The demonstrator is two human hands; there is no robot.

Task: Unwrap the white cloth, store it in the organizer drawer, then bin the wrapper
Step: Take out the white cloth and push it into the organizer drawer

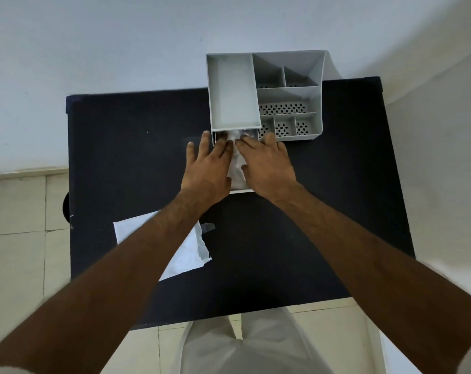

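Observation:
A grey organizer (pixel 316 85) stands at the far edge of the black table (pixel 121 157). Its drawer (pixel 239 190) is pulled out toward me. The white cloth (pixel 235 168) lies inside the drawer, mostly hidden under my hands. My left hand (pixel 208 168) lies flat on the drawer's left side, fingers spread and pressing down on the cloth. Over on the right side my right hand (pixel 266 164) rests flat as well, fingertips on the cloth. The white wrapper (pixel 193 252) lies open on the table near me, partly under my left forearm.
The organizer's top has one large tray and several small perforated compartments (pixel 283 107). A dark round object (pixel 66 210) shows at the table's left edge, over the tiled floor. A white wall runs behind the table.

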